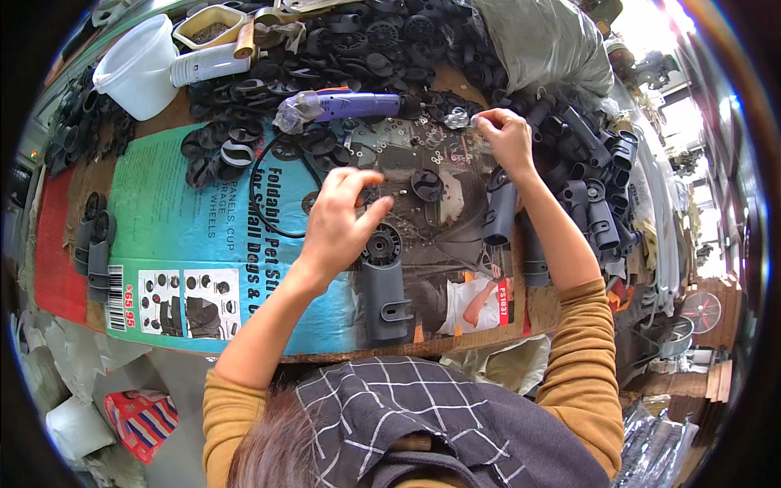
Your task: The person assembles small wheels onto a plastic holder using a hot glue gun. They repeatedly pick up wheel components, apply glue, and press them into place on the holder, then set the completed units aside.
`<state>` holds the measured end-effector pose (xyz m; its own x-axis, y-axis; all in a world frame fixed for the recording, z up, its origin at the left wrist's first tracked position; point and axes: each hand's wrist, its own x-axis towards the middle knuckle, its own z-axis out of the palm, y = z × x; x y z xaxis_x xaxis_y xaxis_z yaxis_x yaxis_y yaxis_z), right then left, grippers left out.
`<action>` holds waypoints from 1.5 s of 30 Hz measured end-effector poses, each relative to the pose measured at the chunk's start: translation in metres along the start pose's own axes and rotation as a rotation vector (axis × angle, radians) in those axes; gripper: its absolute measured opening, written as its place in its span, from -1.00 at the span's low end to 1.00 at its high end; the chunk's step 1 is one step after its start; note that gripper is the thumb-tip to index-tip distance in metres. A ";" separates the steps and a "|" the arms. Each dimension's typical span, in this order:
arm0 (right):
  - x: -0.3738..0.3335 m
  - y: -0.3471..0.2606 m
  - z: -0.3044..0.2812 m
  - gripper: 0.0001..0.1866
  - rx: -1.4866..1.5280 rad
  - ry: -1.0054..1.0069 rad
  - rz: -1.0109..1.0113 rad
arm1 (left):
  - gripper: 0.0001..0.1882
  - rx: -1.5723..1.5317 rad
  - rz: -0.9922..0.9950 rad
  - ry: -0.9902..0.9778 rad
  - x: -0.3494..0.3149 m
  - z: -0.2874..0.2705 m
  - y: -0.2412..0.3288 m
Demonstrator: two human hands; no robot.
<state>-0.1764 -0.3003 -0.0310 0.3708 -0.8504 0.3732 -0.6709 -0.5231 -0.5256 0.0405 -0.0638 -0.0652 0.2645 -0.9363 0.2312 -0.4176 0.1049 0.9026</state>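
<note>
My left hand [335, 220] hovers with its thumb and fingers apart, holding nothing I can see. Just beside it, a dark grey plastic fitting [386, 293] with a round ribbed end lies on the cardboard. My right hand [508, 145] reaches to the far side, thumb and fingertips pinched together next to a small clear plastic wrapping [457, 119]; whatever is between the fingertips is too small to make out. Between the hands lies a round black cap [427, 185]. A purple power screwdriver [358, 105] lies beyond them, among scattered small metal nuts [439, 156].
Black plastic parts [382, 37] are heaped along the back. More grey fittings [598, 215] pile up at the right, and a pair [98, 252] lies far left. A white bucket [137, 69] and a can [210, 65] stand back left. Printed cardboard [163, 211] covers the table.
</note>
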 end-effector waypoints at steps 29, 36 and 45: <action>-0.037 -0.050 0.071 -0.83 0.161 -0.374 -0.071 | -0.38 0.112 -0.037 -0.043 -0.040 -0.014 -0.013; -0.042 -0.074 0.086 -0.67 -0.233 -0.307 0.169 | -0.06 0.325 -0.033 -0.111 -0.061 0.008 -0.015; -0.107 -0.109 0.036 -0.82 0.435 -0.474 -0.156 | -0.11 0.242 -0.064 -0.164 -0.059 0.005 -0.018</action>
<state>-0.1198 -0.1543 -0.0408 0.7519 -0.6430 0.1454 -0.3023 -0.5323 -0.7908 0.0281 -0.0120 -0.0969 0.1610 -0.9822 0.0967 -0.6050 -0.0208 0.7959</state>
